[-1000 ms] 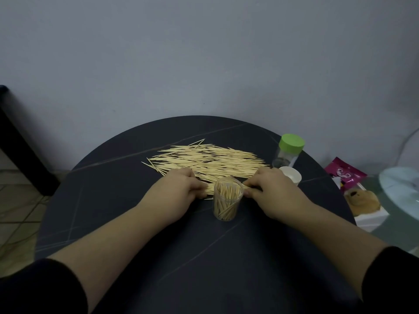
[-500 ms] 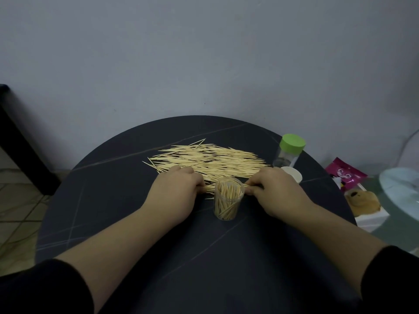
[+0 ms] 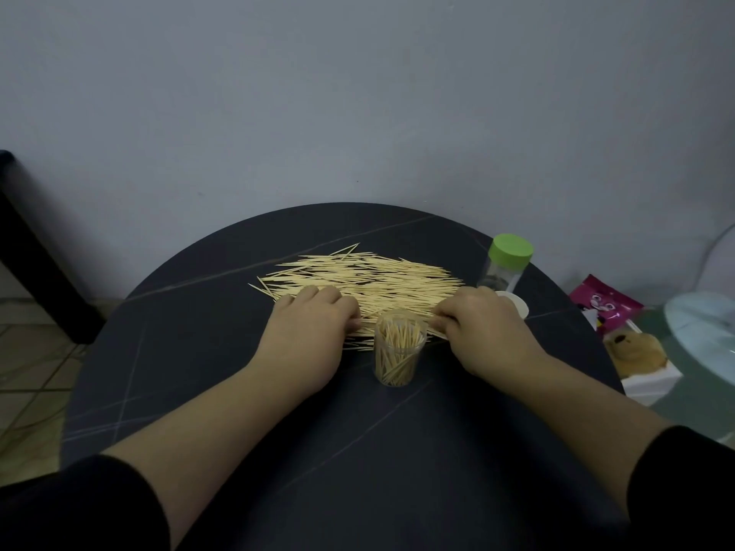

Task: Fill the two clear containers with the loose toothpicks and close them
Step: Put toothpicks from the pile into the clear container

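**On tabletop, nr centre: toothpick fill, container 1 of 2 underway**

Head view (only view).
- Tabletop (image 3: 199,371): dark, round.
- Toothpicks (image 3: 370,276): large loose pile, far centre, mostly lying left-right.
- Open container (image 3: 399,351): clear, upright, at pile's near edge, between both hands; part filled, sticks leaning.
- Second container (image 3: 502,278): far right, green lid (image 3: 511,250) on; contents unclear.
- White lid (image 3: 516,305): just beside right hand, prob. for the open container.
- Left hand (image 3: 310,324): fingers curled, pinching one end of a small bundle.
- Right hand (image 3: 483,324): same, other end.
- Step (est.): lift bundle, load it in.
- Tips: square the ends first, keep the bundle thin, turn it upright over the mouth, and lower w/o nudging the container, which looks light and tippy.
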